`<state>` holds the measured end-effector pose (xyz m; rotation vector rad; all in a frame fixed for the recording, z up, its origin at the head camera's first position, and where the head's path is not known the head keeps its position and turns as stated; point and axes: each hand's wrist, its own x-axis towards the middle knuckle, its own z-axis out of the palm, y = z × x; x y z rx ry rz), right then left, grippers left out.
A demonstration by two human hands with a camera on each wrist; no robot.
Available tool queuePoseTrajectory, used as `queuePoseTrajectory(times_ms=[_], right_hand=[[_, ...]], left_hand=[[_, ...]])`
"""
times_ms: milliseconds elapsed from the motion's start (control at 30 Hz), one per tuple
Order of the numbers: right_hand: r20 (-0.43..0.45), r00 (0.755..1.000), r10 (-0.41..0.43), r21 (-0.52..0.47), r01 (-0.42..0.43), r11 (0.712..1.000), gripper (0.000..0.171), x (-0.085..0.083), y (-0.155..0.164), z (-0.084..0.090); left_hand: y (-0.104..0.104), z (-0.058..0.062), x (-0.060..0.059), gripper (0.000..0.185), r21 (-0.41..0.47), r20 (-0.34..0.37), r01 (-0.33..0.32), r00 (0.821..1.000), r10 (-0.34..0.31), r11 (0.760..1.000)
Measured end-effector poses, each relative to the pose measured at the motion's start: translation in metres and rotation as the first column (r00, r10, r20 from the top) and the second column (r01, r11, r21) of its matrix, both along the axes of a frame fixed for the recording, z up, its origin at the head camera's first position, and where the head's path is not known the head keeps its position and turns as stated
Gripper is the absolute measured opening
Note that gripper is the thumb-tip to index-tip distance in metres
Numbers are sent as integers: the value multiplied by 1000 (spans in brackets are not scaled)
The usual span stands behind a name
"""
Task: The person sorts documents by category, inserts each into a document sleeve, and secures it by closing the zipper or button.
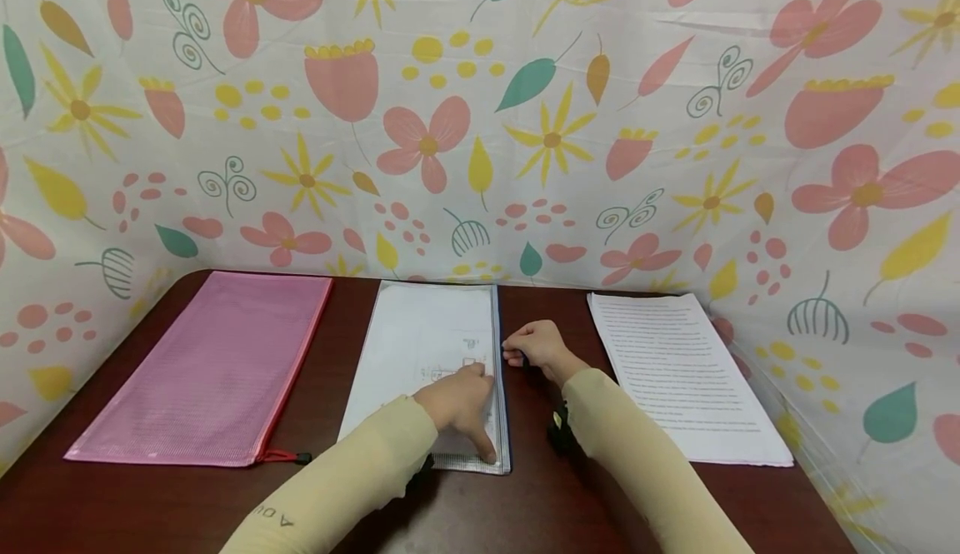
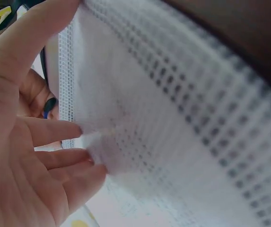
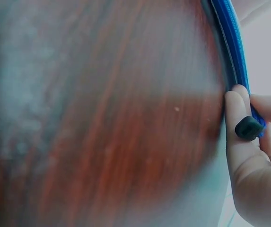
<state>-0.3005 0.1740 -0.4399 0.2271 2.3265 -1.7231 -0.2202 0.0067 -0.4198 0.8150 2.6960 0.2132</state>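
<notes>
A clear mesh zip pouch [image 1: 408, 329] with papers showing through lies in the middle of the table, its blue zipper [image 3: 234, 42] along the right edge. My left hand [image 1: 461, 400] rests on the pouch near that edge. Its thumb reaches the lower right corner, and its fingertips touch the mesh [image 2: 126, 94] in the left wrist view. With thumb and fingers, my right hand [image 1: 543, 347] pinches the zipper's pull beside the pouch's right edge. The pull's black end [image 3: 249, 128] sticks out from between the fingers; the slider itself is hidden by them.
To the left lies a pink mesh zip pouch [image 1: 202, 371] with a red zipper and a black-tipped pull [image 1: 302, 458]. A stack of printed sheets [image 1: 682, 379] lies on the right. A flower-patterned cloth [image 1: 480, 121] hangs behind the dark wooden table [image 1: 465, 521].
</notes>
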Motion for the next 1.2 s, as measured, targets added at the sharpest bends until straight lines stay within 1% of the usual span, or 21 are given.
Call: queuePoseTrajectory(times_ms=[200,467,967,1200], right_hand=[[-20,1000,-1,1,1,1000,17,-6,0,-2],[-34,999,6,16,-5,1000,17,-15,0,2],[-57,998,-30,18,31,999,17,-34,-6,7],[-67,996,-55,17,57,998,17,-44,-6,4]], left_hand=[[3,2,-2,102,-5,-21,-8,1000,8,1000],[4,3,-2,103,-7,-13,-31,999,31,1000],[3,1,-2,99,-13,-30,-39,999,39,999],[3,2,-1,99,-16,-33,-42,999,41,999]])
